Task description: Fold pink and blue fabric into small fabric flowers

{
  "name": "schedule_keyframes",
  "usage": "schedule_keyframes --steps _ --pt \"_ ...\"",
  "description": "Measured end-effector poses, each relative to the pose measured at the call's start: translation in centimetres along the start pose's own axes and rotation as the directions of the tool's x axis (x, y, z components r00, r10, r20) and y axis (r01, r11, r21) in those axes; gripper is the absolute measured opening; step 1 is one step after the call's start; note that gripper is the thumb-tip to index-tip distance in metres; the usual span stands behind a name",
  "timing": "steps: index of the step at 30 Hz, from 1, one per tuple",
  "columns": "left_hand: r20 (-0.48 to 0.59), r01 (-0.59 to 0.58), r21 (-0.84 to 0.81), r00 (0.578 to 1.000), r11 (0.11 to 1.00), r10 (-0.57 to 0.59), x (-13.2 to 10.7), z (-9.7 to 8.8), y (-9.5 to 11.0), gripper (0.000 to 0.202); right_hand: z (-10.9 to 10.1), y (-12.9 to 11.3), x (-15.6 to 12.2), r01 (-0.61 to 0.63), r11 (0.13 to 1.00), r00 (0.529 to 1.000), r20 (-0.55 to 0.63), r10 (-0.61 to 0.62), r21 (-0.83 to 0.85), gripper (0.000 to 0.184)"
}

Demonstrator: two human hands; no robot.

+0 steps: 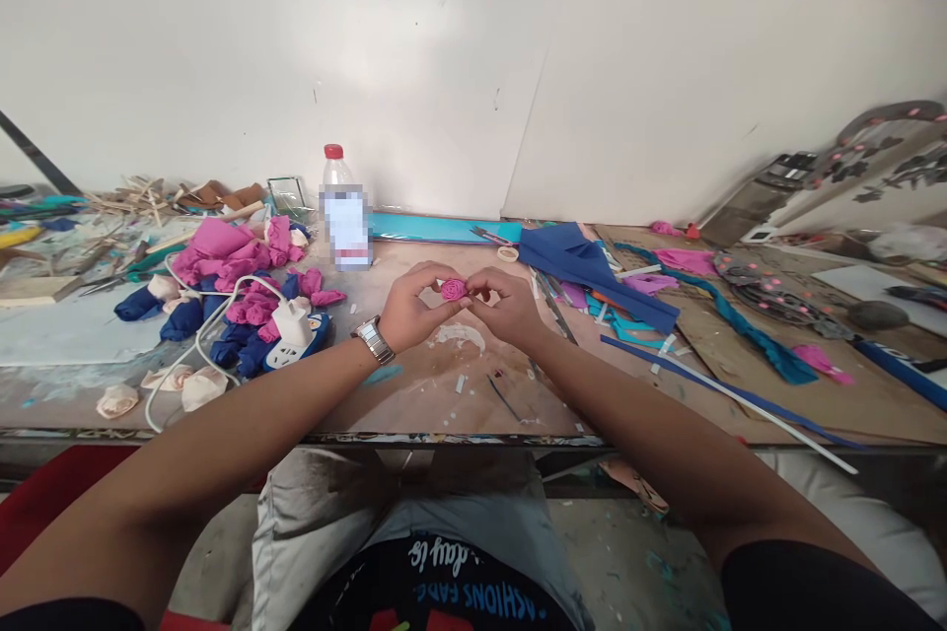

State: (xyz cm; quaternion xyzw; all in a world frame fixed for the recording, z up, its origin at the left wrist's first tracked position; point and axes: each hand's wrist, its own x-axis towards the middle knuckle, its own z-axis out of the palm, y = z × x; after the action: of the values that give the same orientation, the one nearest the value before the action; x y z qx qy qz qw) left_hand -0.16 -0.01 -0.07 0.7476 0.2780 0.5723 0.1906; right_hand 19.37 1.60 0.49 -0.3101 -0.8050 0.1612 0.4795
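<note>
Centrally, just above the table (410,406), a person's two bare hands hold a small pink rosette (453,289), which serves here as the middle of the clock. The left hand (415,308), at nine o'clock, pinches it between thumb and curled fingers; the right hand (507,301), at three, brings thumb and fingers together at its near edge. This two-sided grip probably stops the coiled layers from springing loose, and facing the spiral upward lets the person see it. Around ten o'clock, a lit, blurred screen (346,229) stands upright before a red-capped bottle (333,152), seemingly leaned there for support and turned toward the person. At nine lies a heap of pink pieces (222,251), beside a white plug (292,321) and cable. Scissors (489,236) and a tape roll (507,254) sit between one and two, likely for easy reach; folded dark blue material (569,251) spreads toward three.
</note>
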Motion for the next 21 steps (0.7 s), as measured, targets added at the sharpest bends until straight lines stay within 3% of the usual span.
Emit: schedule_keyframes --steps 4,9,16,21 --pt "0.024 0.023 -0.012 0.999 1.0 -0.022 -0.09 -0.06 0.09 0.038 0.02 -0.22 0.04 -0.022 0.999 1.0 0.019 0.021 0.041 0.022" --pt "0.045 -0.039 -0.003 0.998 0.999 0.039 0.03 -0.12 0.19 0.026 -0.02 -0.39 0.1 -0.006 0.999 1.0 0.026 0.005 0.051 0.03" --pt "0.071 -0.019 0.008 0.997 1.0 0.019 -0.1 -0.21 0.05 0.04 0.24 0.18 -0.12 -0.081 0.99 0.994 0.079 0.072 0.117 0.021" --pt "0.092 -0.063 -0.022 0.994 0.998 0.065 -0.09 -0.16 0.05 0.028 0.4 0.57 -0.35 -0.124 0.984 0.989 0.098 0.112 0.125 0.011"
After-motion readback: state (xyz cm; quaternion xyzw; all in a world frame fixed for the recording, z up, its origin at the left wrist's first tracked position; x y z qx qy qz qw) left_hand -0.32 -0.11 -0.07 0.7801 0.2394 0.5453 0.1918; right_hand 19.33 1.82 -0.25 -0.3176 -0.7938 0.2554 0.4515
